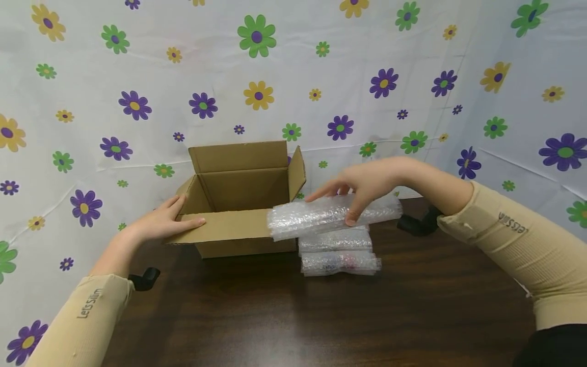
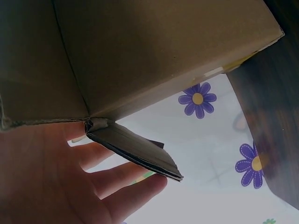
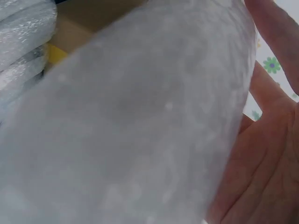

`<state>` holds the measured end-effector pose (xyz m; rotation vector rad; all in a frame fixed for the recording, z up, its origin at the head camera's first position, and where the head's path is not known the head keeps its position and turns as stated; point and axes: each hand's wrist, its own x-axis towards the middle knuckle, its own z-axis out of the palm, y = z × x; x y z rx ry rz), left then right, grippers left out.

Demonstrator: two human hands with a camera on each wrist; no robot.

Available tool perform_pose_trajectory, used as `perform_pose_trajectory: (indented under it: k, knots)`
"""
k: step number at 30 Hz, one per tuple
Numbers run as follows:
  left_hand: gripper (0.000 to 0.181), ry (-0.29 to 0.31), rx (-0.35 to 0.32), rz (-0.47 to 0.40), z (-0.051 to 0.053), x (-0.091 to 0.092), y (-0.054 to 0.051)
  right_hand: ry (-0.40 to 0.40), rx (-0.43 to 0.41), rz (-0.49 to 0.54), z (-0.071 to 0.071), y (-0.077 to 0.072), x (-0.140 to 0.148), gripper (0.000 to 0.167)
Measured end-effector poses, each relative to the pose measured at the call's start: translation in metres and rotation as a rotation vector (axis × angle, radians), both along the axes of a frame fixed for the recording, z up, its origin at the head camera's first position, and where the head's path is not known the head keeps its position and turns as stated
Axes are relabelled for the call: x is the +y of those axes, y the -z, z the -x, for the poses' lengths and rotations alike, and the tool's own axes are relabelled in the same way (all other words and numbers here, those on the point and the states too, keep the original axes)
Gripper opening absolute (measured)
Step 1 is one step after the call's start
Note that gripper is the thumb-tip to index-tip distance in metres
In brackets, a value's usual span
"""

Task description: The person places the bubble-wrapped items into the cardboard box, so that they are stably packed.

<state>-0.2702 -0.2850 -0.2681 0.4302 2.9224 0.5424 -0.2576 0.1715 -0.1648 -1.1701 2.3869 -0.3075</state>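
Note:
An open cardboard box [image 1: 247, 248] stands on the table with its flaps up or folded out. My left hand [image 1: 158, 220] holds the box at its front left corner, thumb over the front flap. In the left wrist view, the fingers of the left hand [image 2: 107, 172] lie against the outside of a side flap [image 2: 140, 149]. My right hand [image 1: 367, 183] grips a long bubble-wrapped roll [image 1: 298, 220] from above, thumb on the near side, just right of the box opening. That roll [image 3: 121, 116] fills much of the right wrist view. Whatever is inside the wrap is hidden.
More bubble-wrapped rolls lie stacked right of the box, the nearest bubble-wrapped roll [image 1: 339, 263] showing pink and blue through the wrap. The dark wooden table [image 1: 293, 316] extends in front. A flowered cloth [image 1: 293, 66] hangs behind it.

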Motion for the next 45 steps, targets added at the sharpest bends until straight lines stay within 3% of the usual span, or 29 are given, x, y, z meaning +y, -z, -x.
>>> perform_pose_trajectory:
  k: [12,23,31,40,45]
  knots:
    - [0.105,0.003,0.003,0.006,0.002,-0.001,0.003,-0.117,0.026,0.080,0.020,-0.012,-0.051,0.076]
    - [0.105,0.006,0.009,0.025,0.004,-0.001,0.003,-0.149,0.054,0.157,0.031,-0.020,-0.090,0.074]
    - [0.105,0.003,0.010,0.033,0.003,-0.001,0.002,-0.141,0.123,0.116,0.040,-0.022,-0.119,0.075]
    - [0.100,0.028,0.036,-0.020,0.002,-0.001,0.004,-0.107,0.106,0.111,0.051,-0.018,-0.141,0.077]
    - [0.100,0.033,0.034,-0.028,0.002,-0.001,0.004,-0.082,0.148,0.071,0.058,-0.013,-0.151,0.078]
